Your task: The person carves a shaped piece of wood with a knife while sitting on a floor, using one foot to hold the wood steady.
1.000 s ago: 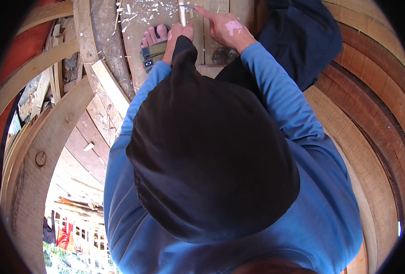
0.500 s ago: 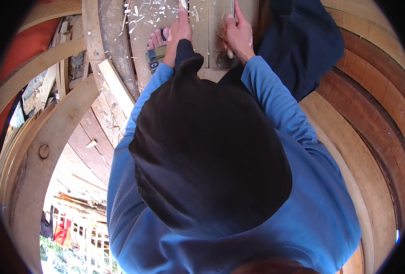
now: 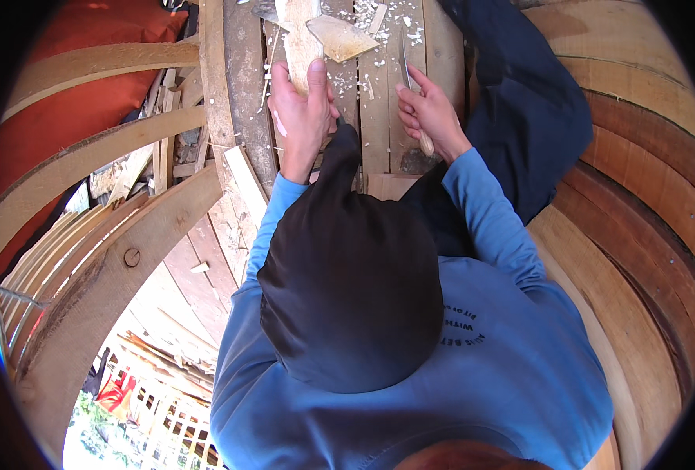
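My left hand [image 3: 304,117] is closed around the lower end of a pale upright wooden stick [image 3: 300,39], thumb on top. My right hand [image 3: 430,117] grips a knife by its light wooden handle, and the thin blade [image 3: 404,66] points away from me over the plank deck [image 3: 375,110]. A flat pointed wood offcut [image 3: 340,37] lies just beyond the stick, among white shavings. A black cloth over my blue sweatshirt hides my left wrist.
Curved wooden ribs [image 3: 89,157] run along the left before a red surface [image 3: 65,86]. A heavy beam with a bolt [image 3: 132,257] crosses lower left. Curved brown planks [image 3: 637,196] rise on the right. My dark blue trouser leg [image 3: 520,102] lies by my right hand.
My right hand went from lying flat on the planks to gripping the knife. My left hand has moved onto the stick. Both hands now sit lower in the picture.
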Available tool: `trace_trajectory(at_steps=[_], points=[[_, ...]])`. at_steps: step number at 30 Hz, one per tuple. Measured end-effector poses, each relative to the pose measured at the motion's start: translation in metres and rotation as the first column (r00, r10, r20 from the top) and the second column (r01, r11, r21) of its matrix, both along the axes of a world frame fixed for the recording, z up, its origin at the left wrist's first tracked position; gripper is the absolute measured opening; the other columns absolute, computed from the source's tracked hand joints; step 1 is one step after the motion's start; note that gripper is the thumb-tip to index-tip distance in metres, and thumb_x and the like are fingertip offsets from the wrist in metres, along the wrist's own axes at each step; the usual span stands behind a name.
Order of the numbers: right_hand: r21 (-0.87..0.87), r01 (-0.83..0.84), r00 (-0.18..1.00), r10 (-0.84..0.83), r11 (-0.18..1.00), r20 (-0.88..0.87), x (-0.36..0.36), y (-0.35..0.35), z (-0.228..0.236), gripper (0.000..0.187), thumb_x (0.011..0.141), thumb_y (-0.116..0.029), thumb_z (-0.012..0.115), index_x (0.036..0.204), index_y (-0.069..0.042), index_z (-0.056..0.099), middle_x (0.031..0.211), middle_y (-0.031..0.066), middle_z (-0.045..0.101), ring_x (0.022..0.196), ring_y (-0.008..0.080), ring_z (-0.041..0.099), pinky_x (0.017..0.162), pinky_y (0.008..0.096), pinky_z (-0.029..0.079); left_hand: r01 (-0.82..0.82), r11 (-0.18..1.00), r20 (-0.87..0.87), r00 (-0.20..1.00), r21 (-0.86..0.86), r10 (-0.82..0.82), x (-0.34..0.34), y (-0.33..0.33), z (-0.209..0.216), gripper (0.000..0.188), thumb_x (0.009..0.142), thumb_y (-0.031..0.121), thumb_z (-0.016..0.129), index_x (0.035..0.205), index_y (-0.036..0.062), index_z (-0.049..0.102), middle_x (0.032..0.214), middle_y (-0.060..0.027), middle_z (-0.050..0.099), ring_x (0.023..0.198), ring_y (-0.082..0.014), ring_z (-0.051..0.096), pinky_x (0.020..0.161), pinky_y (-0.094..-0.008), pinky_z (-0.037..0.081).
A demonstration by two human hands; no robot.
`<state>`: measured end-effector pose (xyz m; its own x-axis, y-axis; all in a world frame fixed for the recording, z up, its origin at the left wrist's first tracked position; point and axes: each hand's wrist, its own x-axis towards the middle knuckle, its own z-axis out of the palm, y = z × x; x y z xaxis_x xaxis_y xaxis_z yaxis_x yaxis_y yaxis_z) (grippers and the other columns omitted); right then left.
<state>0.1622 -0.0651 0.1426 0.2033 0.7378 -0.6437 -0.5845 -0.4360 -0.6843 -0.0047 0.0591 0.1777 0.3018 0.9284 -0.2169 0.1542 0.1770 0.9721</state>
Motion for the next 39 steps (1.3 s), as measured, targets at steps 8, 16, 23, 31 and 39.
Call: trace_trajectory(at_steps=[8, 16, 23, 31, 39], points=[[0.016, -0.077, 0.995, 0.076, 0.997, 0.065, 0.002, -0.001, 0.012, 0.071, 0.102, -0.011, 0.057, 0.164, -0.019, 0.023, 0.064, -0.0029, 0.042, 0.047, 0.0062, 0.038, 0.039, 0.0262, 0.036, -0.035, 0.999, 0.068, 0.997, 0.023, 0.033, 0.0, -0.003, 0.023, 0.024, 0.105, 0.023, 0.061, 0.107, 0.0046, 0.046, 0.066, -0.0045, 0.056, 0.046, -0.0079, 0.05, 0.039, -0.023, 0.041], [0.227, -0.102, 0.952, 0.029, 0.969, 0.304, -0.003, 0.021, 0.043, 0.08, 0.098, -0.006, 0.058, 0.164, -0.006, 0.012, 0.096, 0.0114, 0.076, 0.041, 0.0055, 0.042, 0.036, 0.0245, 0.037, -0.045, 0.992, 0.042, 0.998, 0.119, 0.04, -0.004, -0.003, 0.017, 0.028, 0.103, 0.023, 0.064, 0.106, 0.0033, 0.044, 0.067, -0.0049, 0.057, 0.048, -0.0086, 0.051, 0.041, -0.0233, 0.043], [0.466, -0.099, 0.99, 0.038, 0.879, 0.138, -0.004, 0.057, 0.088, 0.086, 0.1, -0.001, 0.05, 0.165, -0.017, -0.003, 0.129, 0.0243, 0.067, 0.047, 0.0129, 0.057, 0.044, 0.0286, 0.048, -0.031, 0.985, -0.018, 0.999, 0.17, 0.035, -0.005, -0.005, 0.017, 0.028, 0.103, 0.022, 0.064, 0.105, 0.0025, 0.044, 0.068, -0.0054, 0.058, 0.05, -0.0089, 0.054, 0.042, -0.0241, 0.044], [0.542, 0.001, 0.998, -0.038, 0.841, 0.056, -0.026, 0.076, 0.096, 0.096, 0.097, 0.004, 0.052, 0.163, -0.018, -0.015, 0.13, 0.0297, 0.064, 0.046, 0.0055, 0.052, 0.04, 0.022, 0.043, 0.037, 0.951, -0.298, 0.953, 0.306, 0.059, 0.002, -0.009, 0.026, 0.026, 0.103, 0.023, 0.063, 0.103, 0.0005, 0.05, 0.067, -0.0064, 0.061, 0.051, -0.0102, 0.057, 0.042, -0.029, 0.046], [0.386, -0.01, 0.997, -0.022, 0.922, 0.076, -0.006, 0.065, 0.091, 0.07, 0.099, -0.005, 0.054, 0.161, -0.01, 0.022, 0.104, 0.0207, 0.074, 0.052, 0.0136, 0.056, 0.044, 0.0294, 0.047, 0.023, 0.998, -0.11, 0.994, -0.054, -0.029, 0.0, -0.01, 0.021, 0.024, 0.105, 0.022, 0.059, 0.105, 0.0009, 0.047, 0.063, -0.006, 0.059, 0.044, -0.0114, 0.055, 0.036, -0.0287, 0.041]])
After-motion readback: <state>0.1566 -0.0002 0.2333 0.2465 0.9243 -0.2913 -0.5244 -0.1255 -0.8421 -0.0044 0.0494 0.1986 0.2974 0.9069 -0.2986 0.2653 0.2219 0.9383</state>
